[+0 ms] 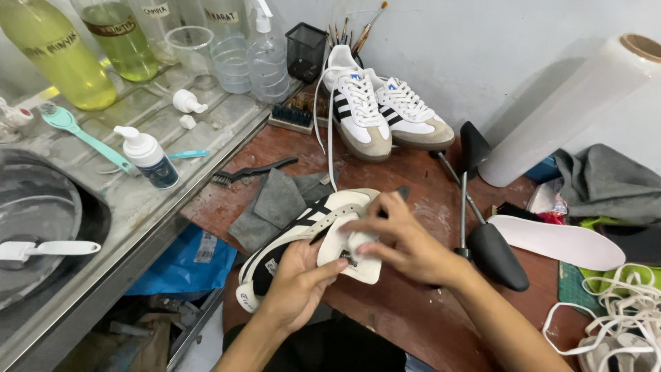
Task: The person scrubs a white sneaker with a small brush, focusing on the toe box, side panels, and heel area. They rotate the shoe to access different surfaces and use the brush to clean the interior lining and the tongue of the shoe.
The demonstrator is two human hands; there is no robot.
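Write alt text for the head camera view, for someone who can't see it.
Two bare hands work on a white sneaker with black stripes: the left hand grips it from below while the right hand presses on its pulled-out tongue. Behind, on the reddish worktable, stand a matching pair of sneakers, a black shoe tree and a brush.

Worn red-brown table (413, 303) under sneakers (379, 114), cloth (279, 203)

Our left hand (297, 286) low, near centre, palm up, fingers (329, 270) curled in grip. Our right hand (406, 242) just beyond, reaching leftward, fingertips pinched together. Both forearms bare, rising from near edge.
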